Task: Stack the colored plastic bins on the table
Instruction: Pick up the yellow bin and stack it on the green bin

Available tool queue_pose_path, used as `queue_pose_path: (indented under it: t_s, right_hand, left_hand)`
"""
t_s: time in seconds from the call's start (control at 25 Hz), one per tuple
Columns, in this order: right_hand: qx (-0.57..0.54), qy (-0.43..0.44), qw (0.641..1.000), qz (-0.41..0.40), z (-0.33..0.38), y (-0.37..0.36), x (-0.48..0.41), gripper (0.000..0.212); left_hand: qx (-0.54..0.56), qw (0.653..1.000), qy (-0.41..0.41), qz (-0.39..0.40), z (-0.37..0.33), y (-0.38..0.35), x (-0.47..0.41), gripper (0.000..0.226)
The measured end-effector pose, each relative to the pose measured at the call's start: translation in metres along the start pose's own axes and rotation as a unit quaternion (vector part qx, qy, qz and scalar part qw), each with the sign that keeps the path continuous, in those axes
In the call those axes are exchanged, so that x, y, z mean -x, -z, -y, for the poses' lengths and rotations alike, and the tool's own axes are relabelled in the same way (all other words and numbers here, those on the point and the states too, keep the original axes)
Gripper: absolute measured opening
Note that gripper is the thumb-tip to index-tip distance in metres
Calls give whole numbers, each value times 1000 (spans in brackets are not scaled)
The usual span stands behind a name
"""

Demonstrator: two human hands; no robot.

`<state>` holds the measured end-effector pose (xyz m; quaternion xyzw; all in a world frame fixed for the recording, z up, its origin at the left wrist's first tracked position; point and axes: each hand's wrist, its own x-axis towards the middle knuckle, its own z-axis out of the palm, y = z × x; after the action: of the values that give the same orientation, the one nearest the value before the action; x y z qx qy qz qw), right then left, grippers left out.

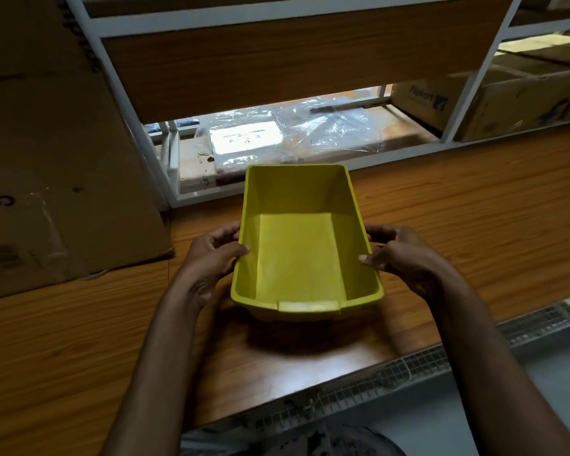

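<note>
bin [305, 245] above table [474, 205], between both hands, shelf [277, 60] behind.

Your left hand [211, 258] clamps one long side of the yellow bin [305, 245], thumb hooked over the rim and fingers curled against the outer wall. Your right hand [399, 255] mirrors it on the opposite side, thumb tip on the rim's inner edge. Both bare forearms reach forward from the lower corners, wrists angled slightly inward.
</note>
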<state>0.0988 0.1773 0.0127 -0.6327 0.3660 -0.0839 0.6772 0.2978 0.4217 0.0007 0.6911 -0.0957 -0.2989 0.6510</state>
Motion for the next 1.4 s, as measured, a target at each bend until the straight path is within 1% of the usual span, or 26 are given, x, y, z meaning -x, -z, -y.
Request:
queue_pose_path:
  t_s: [0.08,0.16,0.24,0.36,0.6,0.68,0.8,0.92,1.08,1.16,1.28,1.4]
  right_hand:
    - [-1,15,1000,9,-2,1,10,65]
    - [-11,36,999,1,-3,1,17,68]
    - [-22,54,998,-10,-5,1,23,70]
    - [-33,74,997,-13,-5,4,31,65]
    - [-17,70,997,16,-14,18,46,64]
    - [-14,70,997,17,-20,18,54,64]
    - [-38,73,997,6,-31,20,75,64]
    - [-51,59,997,-5,-48,24,103,66]
    - [-103,28,994,-15,-78,30,164,65]
    - [-131,17,991,-14,-93,37,206,64]
    - [-162,14,986,-25,-111,50,270,56]
    - [-178,-3,982,-66,-133,76,320,56]
  left_hand:
    - [5,1000,-10,19,2,7,9,55]
    - [16,999,-17,26,5,10,18,59]
    - [35,999,-24,20,7,9,28,64]
    - [50,998,-40,2,9,1,45,64]
    - [44,997,-62,-34,16,-10,90,64]
    - [41,996,-70,-44,20,-12,105,62]
    - [34,995,-79,-43,20,-13,129,60]
    - [28,995,-88,-26,25,-12,155,56]
    - [29,996,-83,5,33,-12,197,47]
    - [36,997,-58,28,40,-16,217,41]
    - [41,997,-8,67,48,-35,242,31]
    - [27,990,39,135,61,-65,264,26]
